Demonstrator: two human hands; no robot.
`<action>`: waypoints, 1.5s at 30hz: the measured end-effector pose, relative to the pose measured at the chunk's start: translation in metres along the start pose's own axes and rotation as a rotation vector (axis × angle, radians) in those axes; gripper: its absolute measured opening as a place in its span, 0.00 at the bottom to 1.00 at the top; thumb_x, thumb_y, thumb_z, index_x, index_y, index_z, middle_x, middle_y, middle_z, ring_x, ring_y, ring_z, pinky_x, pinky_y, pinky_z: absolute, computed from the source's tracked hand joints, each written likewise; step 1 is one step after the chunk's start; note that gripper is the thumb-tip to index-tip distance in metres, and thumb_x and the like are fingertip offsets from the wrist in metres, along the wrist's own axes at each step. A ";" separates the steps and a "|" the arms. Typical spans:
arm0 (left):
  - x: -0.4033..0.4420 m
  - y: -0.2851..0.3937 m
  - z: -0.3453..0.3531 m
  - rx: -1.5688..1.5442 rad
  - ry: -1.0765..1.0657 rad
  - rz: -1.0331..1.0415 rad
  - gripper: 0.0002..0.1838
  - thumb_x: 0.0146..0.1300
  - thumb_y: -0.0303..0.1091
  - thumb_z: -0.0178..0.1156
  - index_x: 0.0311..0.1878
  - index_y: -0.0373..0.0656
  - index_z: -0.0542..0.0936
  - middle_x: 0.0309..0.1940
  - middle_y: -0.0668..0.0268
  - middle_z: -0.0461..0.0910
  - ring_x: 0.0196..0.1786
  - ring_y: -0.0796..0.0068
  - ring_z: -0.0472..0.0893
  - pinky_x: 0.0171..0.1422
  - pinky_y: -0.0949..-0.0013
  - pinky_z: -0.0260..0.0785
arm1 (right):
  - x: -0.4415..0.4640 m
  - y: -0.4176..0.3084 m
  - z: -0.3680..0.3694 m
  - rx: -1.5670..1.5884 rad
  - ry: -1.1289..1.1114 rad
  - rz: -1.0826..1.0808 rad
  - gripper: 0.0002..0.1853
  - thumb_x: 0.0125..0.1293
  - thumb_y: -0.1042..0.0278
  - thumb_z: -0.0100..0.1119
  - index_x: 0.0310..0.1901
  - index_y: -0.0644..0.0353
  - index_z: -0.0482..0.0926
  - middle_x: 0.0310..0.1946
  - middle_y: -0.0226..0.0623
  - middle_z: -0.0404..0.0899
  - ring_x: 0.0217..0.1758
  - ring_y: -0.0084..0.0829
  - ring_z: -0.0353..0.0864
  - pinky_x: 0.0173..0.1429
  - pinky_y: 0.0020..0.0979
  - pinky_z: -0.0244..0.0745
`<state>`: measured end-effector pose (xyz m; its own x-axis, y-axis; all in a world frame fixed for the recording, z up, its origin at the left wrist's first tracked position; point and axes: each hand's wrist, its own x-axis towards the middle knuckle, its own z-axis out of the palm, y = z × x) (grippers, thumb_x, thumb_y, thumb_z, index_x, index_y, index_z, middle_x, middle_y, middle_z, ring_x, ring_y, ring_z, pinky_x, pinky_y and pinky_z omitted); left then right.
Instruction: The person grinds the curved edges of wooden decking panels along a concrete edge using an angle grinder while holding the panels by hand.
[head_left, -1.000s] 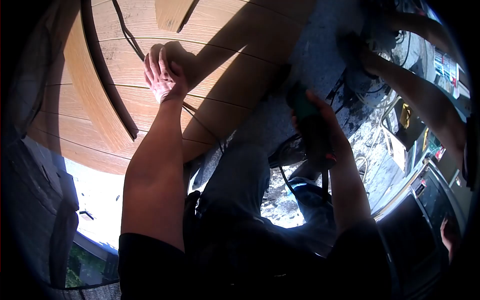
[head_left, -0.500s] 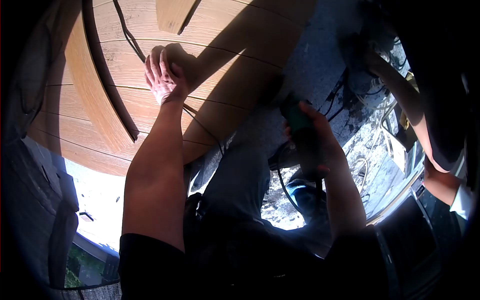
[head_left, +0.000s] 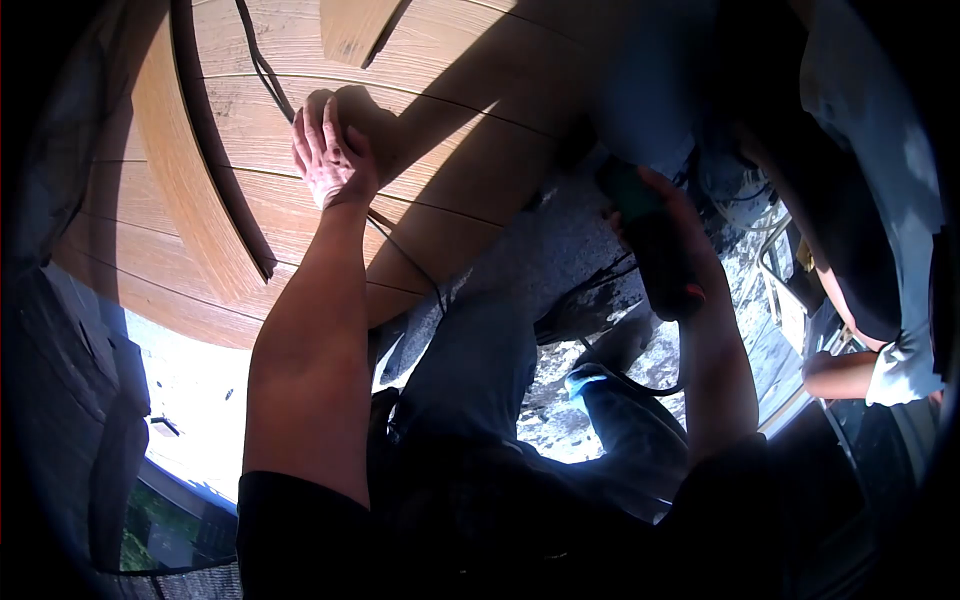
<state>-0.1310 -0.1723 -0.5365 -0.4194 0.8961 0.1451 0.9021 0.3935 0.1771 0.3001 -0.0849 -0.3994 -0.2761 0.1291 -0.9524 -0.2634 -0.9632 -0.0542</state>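
My left hand (head_left: pixel 330 165) lies flat on the brown wood-grain boards (head_left: pixel 445 140), fingers extended and thumb a little apart. A dark cable (head_left: pixel 258 62) runs up to its fingertips, and another stretch comes out below the wrist. To the right, in shadow, my right hand (head_left: pixel 688 215) is wrapped around a corded angle grinder (head_left: pixel 662 262) with a green front and dark body. The grinder is beyond the boards' edge, apart from them; its head is too dark to make out. A cord trails from its rear end.
A narrow curved strip of board (head_left: pixel 190 165) rests on the boards at left, and a shorter board piece (head_left: pixel 355 32) lies at the top. Another person's arm (head_left: pixel 838 376) shows at far right. Cables and a pale container (head_left: pixel 735 190) stand on the stained ground.
My right hand and the grinder have moved right and slightly down the frame, away from the boards. The other person at the right has shifted. My left hand stays in place.
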 end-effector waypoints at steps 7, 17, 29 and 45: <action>0.001 0.003 -0.003 -0.013 0.009 -0.001 0.32 0.75 0.43 0.55 0.81 0.57 0.67 0.84 0.59 0.61 0.86 0.52 0.56 0.87 0.43 0.46 | 0.001 -0.026 -0.003 -0.053 0.021 0.008 0.37 0.68 0.37 0.71 0.56 0.69 0.75 0.39 0.46 0.85 0.36 0.38 0.90 0.38 0.37 0.90; 0.001 0.001 -0.001 -0.009 0.000 -0.001 0.33 0.75 0.43 0.56 0.82 0.56 0.66 0.84 0.60 0.60 0.86 0.51 0.56 0.87 0.43 0.46 | 0.000 -0.036 0.005 -0.017 -0.007 0.031 0.37 0.68 0.35 0.69 0.53 0.69 0.77 0.38 0.43 0.86 0.37 0.36 0.91 0.38 0.36 0.91; 0.000 0.001 -0.001 -0.015 -0.018 0.000 0.34 0.74 0.42 0.56 0.82 0.57 0.65 0.85 0.60 0.59 0.86 0.51 0.55 0.87 0.42 0.45 | -0.003 -0.011 0.007 -0.023 0.018 0.022 0.37 0.68 0.39 0.71 0.57 0.70 0.75 0.40 0.44 0.84 0.36 0.36 0.89 0.40 0.34 0.89; 0.001 0.000 -0.002 -0.019 -0.003 0.010 0.34 0.74 0.42 0.55 0.82 0.57 0.65 0.84 0.59 0.60 0.86 0.51 0.55 0.87 0.42 0.46 | -0.008 0.011 0.017 -0.021 0.095 0.011 0.37 0.70 0.40 0.69 0.59 0.71 0.73 0.41 0.44 0.84 0.37 0.35 0.89 0.39 0.31 0.89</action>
<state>-0.1311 -0.1719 -0.5347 -0.4097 0.9007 0.1444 0.9043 0.3803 0.1938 0.2836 -0.0926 -0.3869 -0.1896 0.0969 -0.9771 -0.2409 -0.9693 -0.0494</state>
